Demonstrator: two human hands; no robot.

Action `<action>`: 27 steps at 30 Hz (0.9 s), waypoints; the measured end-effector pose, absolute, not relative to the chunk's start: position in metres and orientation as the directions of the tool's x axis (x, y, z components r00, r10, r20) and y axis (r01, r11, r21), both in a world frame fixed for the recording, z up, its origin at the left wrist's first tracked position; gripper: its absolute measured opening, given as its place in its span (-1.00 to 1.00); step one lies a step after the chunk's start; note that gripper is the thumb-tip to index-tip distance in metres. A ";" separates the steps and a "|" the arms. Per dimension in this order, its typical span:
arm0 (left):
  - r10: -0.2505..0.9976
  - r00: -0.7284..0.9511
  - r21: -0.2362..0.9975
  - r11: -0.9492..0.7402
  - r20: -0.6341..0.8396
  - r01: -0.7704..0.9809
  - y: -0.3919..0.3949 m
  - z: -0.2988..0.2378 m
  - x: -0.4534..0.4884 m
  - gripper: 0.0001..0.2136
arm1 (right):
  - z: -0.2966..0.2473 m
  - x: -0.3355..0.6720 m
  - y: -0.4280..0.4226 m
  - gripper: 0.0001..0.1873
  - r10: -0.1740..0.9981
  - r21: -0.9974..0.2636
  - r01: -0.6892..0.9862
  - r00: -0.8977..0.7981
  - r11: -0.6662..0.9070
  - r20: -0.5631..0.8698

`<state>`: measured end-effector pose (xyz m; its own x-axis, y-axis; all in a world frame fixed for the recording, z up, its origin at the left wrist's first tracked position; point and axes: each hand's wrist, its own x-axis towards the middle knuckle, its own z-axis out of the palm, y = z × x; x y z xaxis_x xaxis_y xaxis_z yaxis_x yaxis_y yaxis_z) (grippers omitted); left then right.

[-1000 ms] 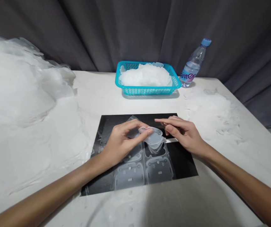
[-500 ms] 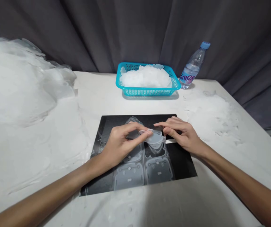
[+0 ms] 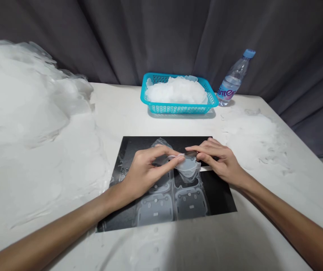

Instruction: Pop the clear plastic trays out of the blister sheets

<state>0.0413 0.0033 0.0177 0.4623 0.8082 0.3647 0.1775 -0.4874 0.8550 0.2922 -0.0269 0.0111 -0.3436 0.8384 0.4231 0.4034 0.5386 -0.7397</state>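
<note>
My left hand (image 3: 156, 163) is closed, its thumb and forefinger pinching the edge of a translucent, rounded plastic piece (image 3: 189, 167). My right hand (image 3: 218, 158) is closed on a slim dark tool (image 3: 191, 153), whose tip meets the pinched edge near my left fingertips; its exact kind is hard to make out. Beneath both hands lies a clear moulded sheet (image 3: 174, 205) with several rounded-square shapes outlined in it. One of its upper shapes shows as an opening. The sheet rests on a black mat (image 3: 220, 195).
A blue perforated basket (image 3: 178, 109) holding a white translucent heap stands at the back, beside a water bottle (image 3: 230, 84). A big pile of translucent sheets (image 3: 23, 98) covers the left side. Thin clear scraps (image 3: 257, 135) lie to the right on the white table (image 3: 116, 109).
The view has shifted slightly. My left fingertips and the dark tool are now closer together at the piece's upper edge. Both hands keep their holds.
</note>
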 end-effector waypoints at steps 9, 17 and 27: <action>0.798 0.482 0.860 -0.485 0.361 0.158 0.004 0.015 0.040 -0.98 | 0.010 0.293 -0.028 -0.66 0.841 -0.732 0.422 -0.347 0.535 0.415; 0.797 0.482 0.860 -0.485 0.362 0.156 0.003 0.014 0.040 -0.98 | 0.011 0.291 -0.029 -0.65 0.846 -0.740 0.418 -0.340 0.527 0.411; 0.809 0.474 0.863 -0.474 0.348 0.175 0.004 0.017 0.041 -0.98 | 0.010 0.287 -0.029 -0.68 0.842 -0.734 0.416 -0.324 0.537 0.432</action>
<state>0.0409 0.0040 0.0174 0.4744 0.8086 0.3480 0.1745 -0.4739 0.8631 0.2872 -0.0291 0.0103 -0.3241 0.8418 0.4317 0.4161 0.5367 -0.7340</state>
